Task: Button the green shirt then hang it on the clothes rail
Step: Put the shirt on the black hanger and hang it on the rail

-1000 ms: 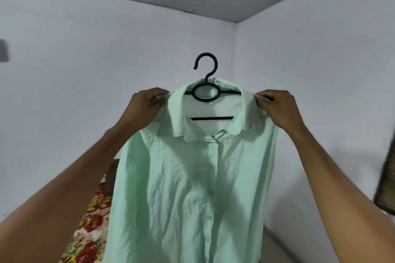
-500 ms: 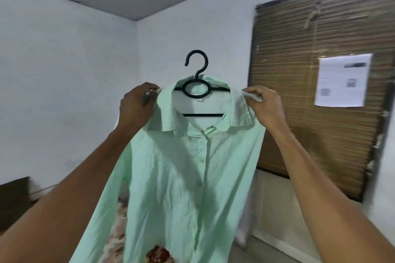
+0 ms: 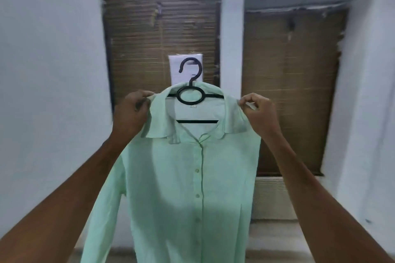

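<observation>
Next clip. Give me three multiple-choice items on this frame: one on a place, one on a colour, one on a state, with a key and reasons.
1. Where does each hand hold the green shirt?
A. at the hem
B. at the shoulders
C. at the cuffs

2. What colour is the hanger?
A. black
B. white
C. red

3. What state is the shirt front in?
A. wide open
B. inside out
C. closed along the button line

Key: 1 B, the left hand and the right hand each have a grip on a shoulder beside the collar. 2 A, its hook and ring show black against the sheet of paper. 3 C, the buttons in view sit fastened down the middle.
</observation>
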